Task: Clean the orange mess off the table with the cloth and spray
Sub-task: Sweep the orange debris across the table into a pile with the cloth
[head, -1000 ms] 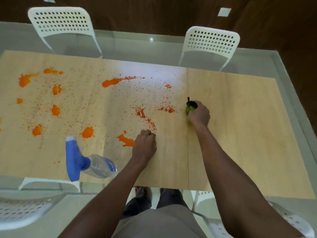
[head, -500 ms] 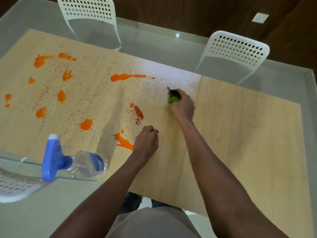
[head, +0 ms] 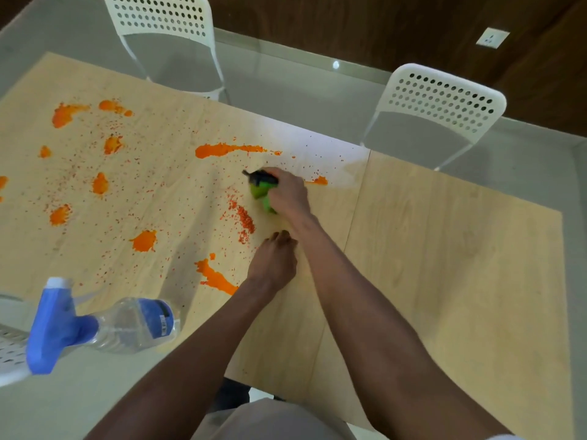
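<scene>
Gripping the green cloth (head: 262,192), right hand (head: 287,193) wipes; left hand (head: 273,265) rests curled, holding nothing.

Two white chairs with perforated backrests stand at the far side of the glass surface: one chair (head: 165,33) at far left, the other chair (head: 435,112) at far right. A third white perforated chair (head: 11,350) shows partly at the near left edge. Behind them runs a dark wood-panelled wall (head: 349,30) bearing a white wall socket (head: 492,38) at far right. A small bright reflection (head: 335,64) lies on the glass between the far chairs.
</scene>
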